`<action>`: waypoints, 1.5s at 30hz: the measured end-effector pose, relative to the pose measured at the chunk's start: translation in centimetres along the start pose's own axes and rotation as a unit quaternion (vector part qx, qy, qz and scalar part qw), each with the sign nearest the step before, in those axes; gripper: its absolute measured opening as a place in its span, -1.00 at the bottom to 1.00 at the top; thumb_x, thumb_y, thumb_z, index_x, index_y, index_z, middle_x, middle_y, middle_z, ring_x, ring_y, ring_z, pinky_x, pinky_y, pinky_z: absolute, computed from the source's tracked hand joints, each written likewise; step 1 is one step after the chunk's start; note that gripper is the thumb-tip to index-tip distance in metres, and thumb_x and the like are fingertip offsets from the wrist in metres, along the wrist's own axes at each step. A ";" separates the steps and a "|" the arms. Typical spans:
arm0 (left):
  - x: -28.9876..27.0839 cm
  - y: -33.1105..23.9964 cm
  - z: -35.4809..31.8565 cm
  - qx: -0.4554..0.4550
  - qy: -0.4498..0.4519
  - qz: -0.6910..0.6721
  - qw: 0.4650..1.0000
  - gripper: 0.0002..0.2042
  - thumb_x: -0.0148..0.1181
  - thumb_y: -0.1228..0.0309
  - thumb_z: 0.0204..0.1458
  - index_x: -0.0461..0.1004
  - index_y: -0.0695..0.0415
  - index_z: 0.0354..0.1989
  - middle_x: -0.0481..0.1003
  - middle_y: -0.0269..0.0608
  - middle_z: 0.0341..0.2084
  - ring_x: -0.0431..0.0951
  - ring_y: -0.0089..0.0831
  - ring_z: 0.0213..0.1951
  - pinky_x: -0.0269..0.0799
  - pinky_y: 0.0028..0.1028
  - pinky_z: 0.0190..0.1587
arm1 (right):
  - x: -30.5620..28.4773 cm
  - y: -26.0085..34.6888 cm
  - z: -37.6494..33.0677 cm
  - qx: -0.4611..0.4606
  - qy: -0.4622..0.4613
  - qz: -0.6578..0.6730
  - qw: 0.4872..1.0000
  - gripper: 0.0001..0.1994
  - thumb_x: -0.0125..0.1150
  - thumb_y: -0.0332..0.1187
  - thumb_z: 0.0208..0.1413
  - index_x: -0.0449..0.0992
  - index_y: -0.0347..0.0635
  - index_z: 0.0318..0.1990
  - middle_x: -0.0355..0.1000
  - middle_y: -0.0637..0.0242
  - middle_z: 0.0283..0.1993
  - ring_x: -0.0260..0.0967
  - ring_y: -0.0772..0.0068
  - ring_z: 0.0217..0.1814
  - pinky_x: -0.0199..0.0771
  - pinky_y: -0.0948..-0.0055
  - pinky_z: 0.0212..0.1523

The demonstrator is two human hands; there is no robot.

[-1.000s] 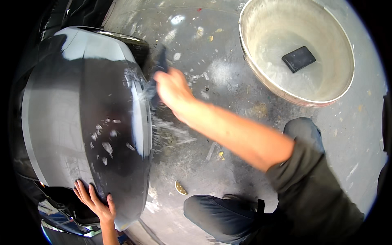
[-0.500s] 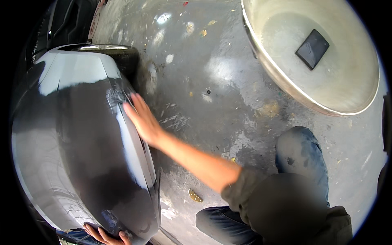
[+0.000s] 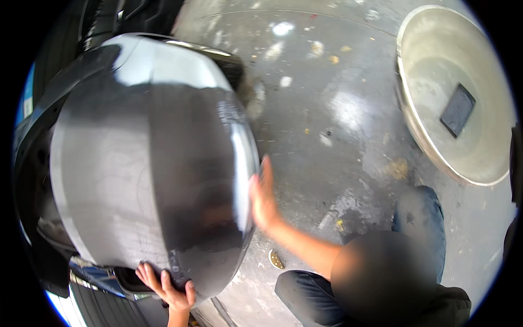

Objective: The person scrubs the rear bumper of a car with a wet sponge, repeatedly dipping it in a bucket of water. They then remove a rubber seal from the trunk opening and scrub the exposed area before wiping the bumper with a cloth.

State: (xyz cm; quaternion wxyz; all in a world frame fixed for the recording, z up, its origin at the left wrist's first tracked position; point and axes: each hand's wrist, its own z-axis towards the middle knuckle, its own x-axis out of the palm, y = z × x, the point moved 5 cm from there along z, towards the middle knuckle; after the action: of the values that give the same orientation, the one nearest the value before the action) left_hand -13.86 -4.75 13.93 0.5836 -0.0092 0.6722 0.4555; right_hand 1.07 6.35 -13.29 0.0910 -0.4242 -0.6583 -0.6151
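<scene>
A large curved car body panel (image 3: 109,163), light grey with dark patches and white along its right edge and far end, fills the left of the head view. At its lower edge, my left hand (image 3: 171,291) rests on the surface with fingers and thumb apart. My right hand (image 3: 264,201) lies against the whitish right edge, its fingers stretched out and smeared by motion. I see nothing held in either hand. A rubbed mark (image 3: 174,264) shows on the panel beside the left hand.
A big pale round basin (image 3: 411,117) stands at the far right, with a dark flat rectangular piece (image 3: 458,110) in it. A tyre (image 3: 231,65) sits behind the panel's far end. A brownish half-round dotted piece (image 3: 276,259) lies on the scuffed grey floor near jeans-clad knees (image 3: 418,212).
The view has swung left, showing more of the panel. My right hand has slid from near the panel's far end toward me along the right edge. My left hand stays at the lower edge.
</scene>
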 end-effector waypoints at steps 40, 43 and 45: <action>4.2 -7.4 10.8 0.045 0.075 0.325 0.942 -0.25 -0.22 -0.17 0.22 -0.04 0.06 0.46 -0.13 -0.26 0.48 -0.24 -0.34 0.50 -0.36 -0.23 0.52 | -20.4 33.5 -1.1 -0.290 0.149 -0.676 0.661 -0.57 -0.12 -0.46 0.26 0.29 -0.39 0.26 0.35 -0.15 0.22 0.33 -0.08 0.25 0.24 0.18 0.27; 4.7 -8.1 11.8 0.049 0.095 0.367 0.924 -0.23 -0.27 -0.19 0.22 -0.07 0.09 0.47 -0.15 -0.24 0.48 -0.25 -0.34 0.50 -0.40 -0.25 0.52 | -27.9 31.8 -0.9 -0.144 0.106 -0.799 0.574 -0.55 0.00 -0.17 0.28 0.45 -0.49 0.05 0.47 -0.30 -0.12 0.44 -0.30 -0.02 0.39 0.07 0.04; 5.9 -8.2 10.5 0.069 0.093 0.365 0.924 -0.22 -0.29 -0.21 0.23 -0.10 0.10 0.47 -0.18 -0.25 0.49 -0.27 -0.35 0.50 -0.43 -0.26 0.52 | -29.6 30.6 -2.0 -0.108 0.089 -0.842 0.521 -0.46 0.06 -0.02 0.24 0.52 -0.51 -0.13 0.49 -0.31 -0.26 0.45 -0.34 -0.13 0.42 0.02 -0.05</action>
State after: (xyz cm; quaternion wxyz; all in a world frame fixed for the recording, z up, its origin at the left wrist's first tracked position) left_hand -3.10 0.07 5.35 0.3108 0.2350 0.7101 0.5865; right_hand 39.27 -12.24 -9.43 -0.4577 0.3785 -0.6257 -0.5057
